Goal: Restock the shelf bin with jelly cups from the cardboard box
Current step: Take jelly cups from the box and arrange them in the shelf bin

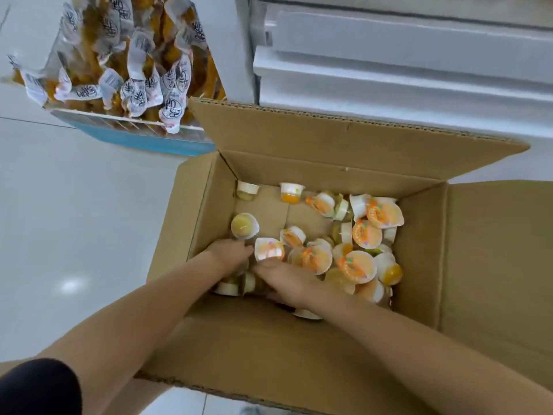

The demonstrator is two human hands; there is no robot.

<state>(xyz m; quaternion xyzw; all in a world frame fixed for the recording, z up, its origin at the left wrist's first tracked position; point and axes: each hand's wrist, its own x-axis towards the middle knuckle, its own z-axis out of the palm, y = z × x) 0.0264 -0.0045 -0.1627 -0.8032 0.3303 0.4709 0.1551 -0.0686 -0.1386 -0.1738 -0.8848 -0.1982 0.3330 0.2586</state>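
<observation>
Inside the cardboard box [329, 166]: jelly cups [356, 265], mostly right; behind-left of it, seemingly a snack bin [134, 136].

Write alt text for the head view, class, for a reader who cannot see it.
Both hands, left hand and right hand, reach into an open cardboard box and gather jelly cups from its floor. A bin of packaged snacks stands beyond the box on the left.
</observation>
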